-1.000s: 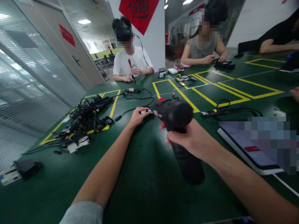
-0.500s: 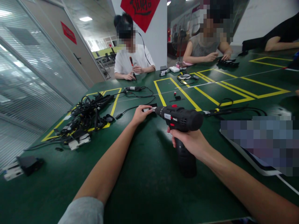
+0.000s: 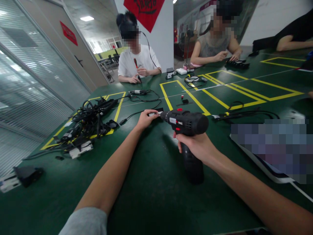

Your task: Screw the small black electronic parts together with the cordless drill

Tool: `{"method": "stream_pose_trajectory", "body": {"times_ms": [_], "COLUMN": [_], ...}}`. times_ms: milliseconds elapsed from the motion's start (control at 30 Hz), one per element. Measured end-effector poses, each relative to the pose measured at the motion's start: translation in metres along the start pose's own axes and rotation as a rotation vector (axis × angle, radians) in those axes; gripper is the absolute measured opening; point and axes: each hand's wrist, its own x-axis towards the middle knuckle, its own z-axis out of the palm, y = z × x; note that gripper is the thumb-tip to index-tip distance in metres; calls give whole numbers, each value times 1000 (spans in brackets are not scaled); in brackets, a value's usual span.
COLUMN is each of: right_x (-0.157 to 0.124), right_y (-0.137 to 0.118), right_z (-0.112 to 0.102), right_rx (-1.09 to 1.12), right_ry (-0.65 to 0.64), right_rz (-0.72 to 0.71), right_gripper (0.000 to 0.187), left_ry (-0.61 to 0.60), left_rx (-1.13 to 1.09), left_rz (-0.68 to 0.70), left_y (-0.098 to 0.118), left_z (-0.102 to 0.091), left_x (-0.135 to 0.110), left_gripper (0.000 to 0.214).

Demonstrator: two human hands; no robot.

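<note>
Gripping heavy-looking cordless drill [image 3: 186, 122] by its handle [image 3: 193, 166], right hand [image 3: 193, 145] closed; left hand [image 3: 146, 119] pinching small white part [image 3: 153, 114] at chuck [image 3: 163, 115].

One left hand [image 3: 145, 119], one right hand [image 3: 195, 147]; its fingers [image 3: 182, 138] hold one cordless drill [image 3: 186, 122]; one cable heap [image 3: 90, 122] lies left of them; three people [image 3: 139, 62] sit beyond.

Black cordless drill [image 3: 185, 122], red trigger [image 3: 175, 128]; green table [image 3: 146, 202], yellow tape rectangles [image 3: 166, 97].
</note>
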Motion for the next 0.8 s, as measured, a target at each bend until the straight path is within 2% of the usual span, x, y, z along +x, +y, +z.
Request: {"method": "stream_pose_trajectory", "body": {"times_ms": [400,600,700,800], "right_x": [-1,-2,-1,4], "right_y": [-1,-5,-7,-11], "right_z": [1,4,7,9], "right_rx": [-23,-29,-101,-206], "right_ry": [-23,18,35,39], "right_rz": [-10,28,72,38], "right_gripper": [9,8,7,11], "left_ry": [16,15,7,-9], "left_rx": [-25,11,40,64], "left_rz": [-14,-15,1,46], "left_y": [0,4,1,-4], "left_z": [2,1,1,2], "left_x": [2,0,2,6], "left_gripper": [29,28,30,34]}}
